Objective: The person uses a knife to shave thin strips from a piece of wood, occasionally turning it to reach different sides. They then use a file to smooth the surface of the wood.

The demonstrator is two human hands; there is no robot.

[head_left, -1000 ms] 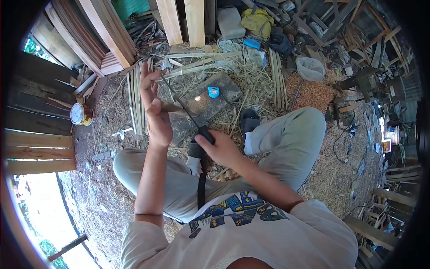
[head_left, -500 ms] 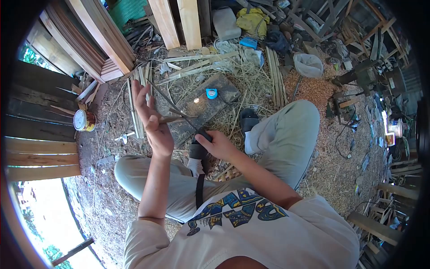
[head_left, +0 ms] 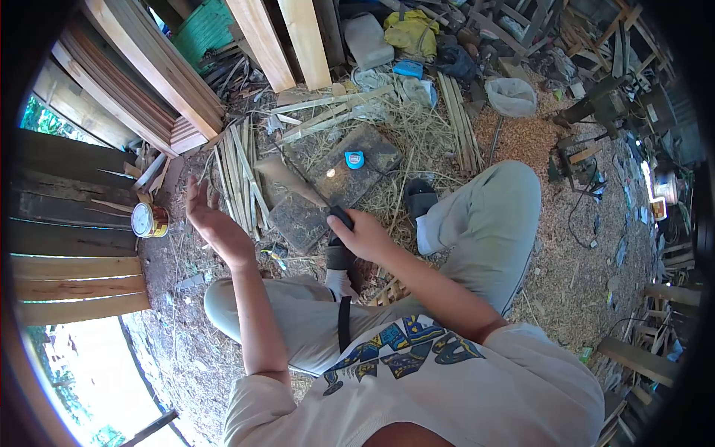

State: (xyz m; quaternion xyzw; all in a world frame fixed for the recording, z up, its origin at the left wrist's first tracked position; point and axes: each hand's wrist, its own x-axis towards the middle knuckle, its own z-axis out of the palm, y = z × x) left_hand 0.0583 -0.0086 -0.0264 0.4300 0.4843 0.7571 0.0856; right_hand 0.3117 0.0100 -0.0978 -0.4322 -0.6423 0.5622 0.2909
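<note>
My right hand point(head_left: 363, 235) is closed around the black handle of a long thin blade point(head_left: 307, 185) that points up and left over a dark flat slab point(head_left: 372, 153). My left hand point(head_left: 212, 223) is open, palm up, out to the left above the dirt and holding nothing. It is nearest a bundle of split bamboo strips point(head_left: 240, 179) lying on the ground. A tan sliver of wood point(head_left: 283, 179) lies by the blade on the slab. A blue tape measure point(head_left: 354, 159) rests on the slab. My legs are crossed under both hands.
A round tin can point(head_left: 149, 220) stands left of my left hand beside dark boards. Planks point(head_left: 257, 41) lean at the top. A white jug point(head_left: 367, 41), a pale sack point(head_left: 510, 97), a sawdust heap point(head_left: 525, 141) and straw lie beyond the slab.
My left hand has dropped away to the left and opened, no longer pinching the wood sliver against the blade. The right hand keeps its hold on the handle.
</note>
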